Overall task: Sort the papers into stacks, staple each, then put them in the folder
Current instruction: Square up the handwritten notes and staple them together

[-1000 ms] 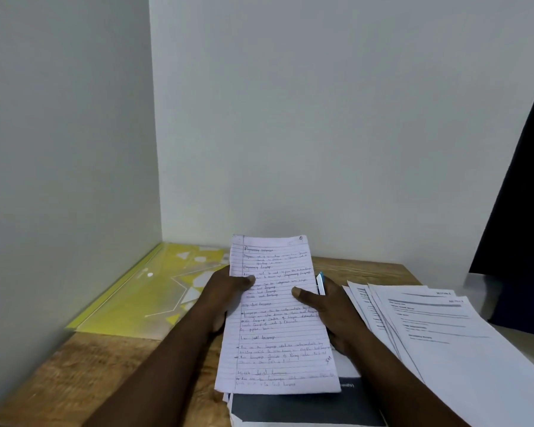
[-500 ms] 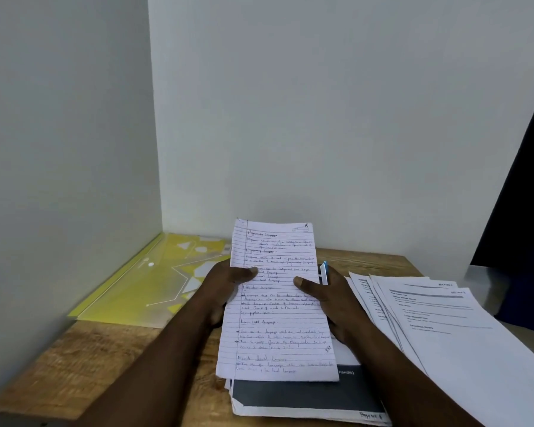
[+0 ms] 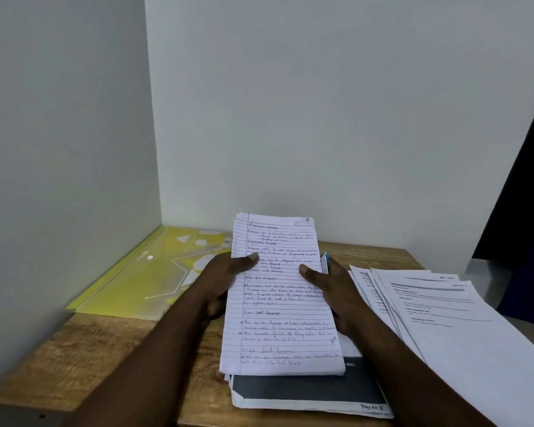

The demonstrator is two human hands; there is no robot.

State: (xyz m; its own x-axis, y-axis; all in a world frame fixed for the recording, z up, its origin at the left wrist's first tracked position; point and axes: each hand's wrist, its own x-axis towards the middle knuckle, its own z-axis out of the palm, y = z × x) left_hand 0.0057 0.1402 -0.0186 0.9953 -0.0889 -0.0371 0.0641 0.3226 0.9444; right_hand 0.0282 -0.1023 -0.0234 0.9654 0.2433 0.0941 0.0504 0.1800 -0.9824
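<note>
The handwritten sheets (image 3: 284,303) are covering the fingers of the left grip (image 3: 225,282) and right grip (image 3: 333,294), and are hiding most of the dark-printed stack (image 3: 305,392). A blue-white object (image 3: 325,262) is peeking from behind the right grip, unidentifiable. The printed papers (image 3: 450,322) are running off the right edge. The handwriting is appearing too small to read

Both forearms extend forward from the lower edge of the view and converge toward the centre. The left hand (image 3: 224,280) grips the left edge of the handwritten sheets (image 3: 284,318), thumb laid flat across the front face. The right hand (image 3: 332,291) grips the right edge likewise, thumb on the front face.
</note>
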